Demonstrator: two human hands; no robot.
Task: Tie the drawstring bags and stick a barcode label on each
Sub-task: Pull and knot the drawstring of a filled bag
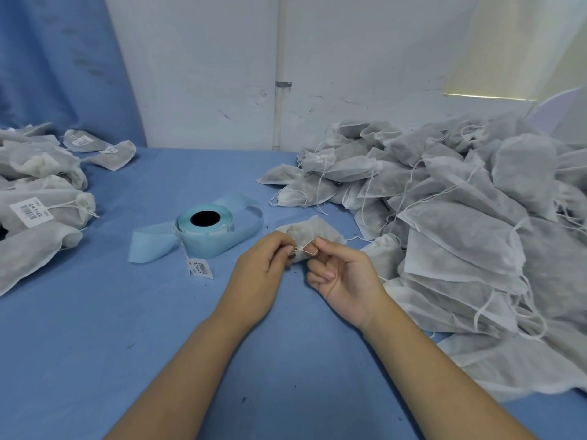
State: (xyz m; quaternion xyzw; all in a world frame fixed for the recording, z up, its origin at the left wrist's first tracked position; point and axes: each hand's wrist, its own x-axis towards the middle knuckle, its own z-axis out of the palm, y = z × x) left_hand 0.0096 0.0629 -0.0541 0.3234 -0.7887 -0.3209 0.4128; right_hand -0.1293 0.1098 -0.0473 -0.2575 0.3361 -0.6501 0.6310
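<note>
Judging by bulk, most remains: the big untied heap (460, 217) right dwarfs the labelled pile (38, 198) left, the label roll (206, 230) waits mid-table, while left hand (263, 268) and right hand (343, 277) pinch the current bag's (314, 231) drawstring (303, 248), knot seemingly half-made.

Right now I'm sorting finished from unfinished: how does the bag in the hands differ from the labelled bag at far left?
The bag in the hands carries no visible label; the far-left bag shows a white barcode label. The first has its string pinched by the left hand and right hand; the second lies untouched on its pile with its neck cinched. Both are small grey-white fabric pouches with white drawstrings.
</note>
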